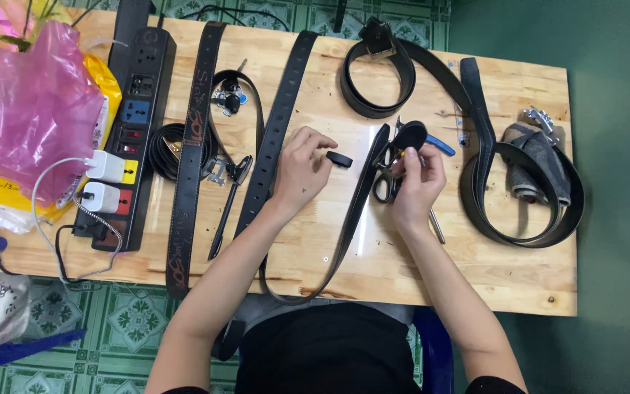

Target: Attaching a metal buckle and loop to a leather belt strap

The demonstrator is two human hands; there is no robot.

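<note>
Nearest you, a long black belt (344,233) loops off the near edge of the wooden table (432,277) and runs up between your hands. Your left hand (299,169) rests on the table, fingers curled narrow, thumb and forefinger just touching a small black belt loop (339,158). Your right hand (417,182) is closed around black-handled scissors (386,182), held against the belt's rounded end (410,136). To the left lie a brown stitched belt (191,146) and a black power strip (131,131). Far right sits a coiled black belt (519,197); at the far edge, another coiled belt with buckle (377,73).
</note>
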